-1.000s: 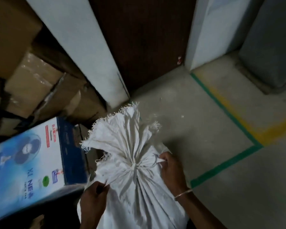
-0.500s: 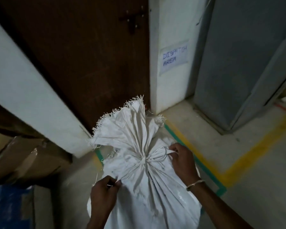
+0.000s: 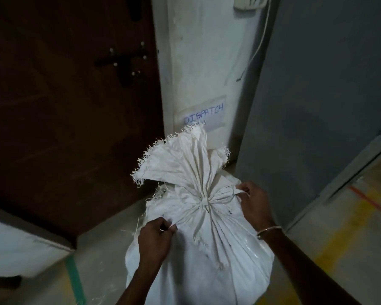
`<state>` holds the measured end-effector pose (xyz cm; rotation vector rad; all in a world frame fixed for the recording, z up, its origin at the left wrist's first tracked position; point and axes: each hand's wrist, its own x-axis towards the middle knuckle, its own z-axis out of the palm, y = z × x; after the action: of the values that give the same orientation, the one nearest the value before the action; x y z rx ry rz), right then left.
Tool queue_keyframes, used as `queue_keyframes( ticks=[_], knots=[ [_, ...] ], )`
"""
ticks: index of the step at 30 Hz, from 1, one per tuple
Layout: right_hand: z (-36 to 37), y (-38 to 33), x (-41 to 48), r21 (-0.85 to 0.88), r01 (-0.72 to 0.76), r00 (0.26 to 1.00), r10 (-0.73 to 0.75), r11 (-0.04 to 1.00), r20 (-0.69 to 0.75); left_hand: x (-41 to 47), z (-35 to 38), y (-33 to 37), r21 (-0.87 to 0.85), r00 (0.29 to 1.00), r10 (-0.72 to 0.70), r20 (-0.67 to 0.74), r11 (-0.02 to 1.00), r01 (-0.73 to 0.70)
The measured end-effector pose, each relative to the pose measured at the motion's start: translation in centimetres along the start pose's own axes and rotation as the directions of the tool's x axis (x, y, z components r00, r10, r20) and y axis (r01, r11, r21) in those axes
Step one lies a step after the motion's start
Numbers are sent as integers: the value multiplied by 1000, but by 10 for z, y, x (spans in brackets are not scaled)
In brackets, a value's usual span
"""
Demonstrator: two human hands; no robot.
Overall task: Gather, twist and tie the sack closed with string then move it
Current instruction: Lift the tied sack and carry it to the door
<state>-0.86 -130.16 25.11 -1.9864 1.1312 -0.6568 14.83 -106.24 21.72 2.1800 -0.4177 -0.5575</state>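
A full white woven sack [image 3: 209,256] stands in front of me, its mouth gathered and bound at the neck by a white string [image 3: 204,202]; the frayed top fans out above the knot. My left hand [image 3: 155,241] grips a fold of sack cloth at the left shoulder, fingers curled. My right hand [image 3: 254,205] grips the cloth at the right shoulder, where a loose loop of string also runs. A thin bangle sits on the right wrist.
A dark brown door [image 3: 70,111] stands at the left, a white pillar [image 3: 202,69] with a "DISPATCH" label straight behind the sack, a grey panel [image 3: 317,106] at the right. Green floor tape [image 3: 75,280] and yellow floor marking [image 3: 350,234] lie on the concrete floor.
The view has swung right and the sack has come toward the pillar; the boxes at the left have left the frame. Both hands keep their grip on the sack's shoulders.
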Motion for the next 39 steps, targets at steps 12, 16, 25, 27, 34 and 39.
queue_keyframes(
  ticks=[12,16,25,27,34,39],
  knots=[
    [-3,144,266,33,30,984,-36,999,176,170,201,102,112,965,-187,-186,971,210],
    [18,188,324,-9,65,954,-59,998,294,205,257,102,103,912,-313,-266,931,350],
    [57,275,343,-38,10,953,2,999,303,234,337,75,3,826,-466,-316,870,492],
    [65,285,336,-27,-22,960,29,999,278,237,347,66,-8,818,-467,-336,870,493],
    [109,339,318,70,100,986,-108,993,126,243,394,9,-159,794,-423,-436,905,394],
    [148,398,311,56,21,994,-27,998,103,250,434,-36,-164,804,-421,-419,907,389]
  ],
)
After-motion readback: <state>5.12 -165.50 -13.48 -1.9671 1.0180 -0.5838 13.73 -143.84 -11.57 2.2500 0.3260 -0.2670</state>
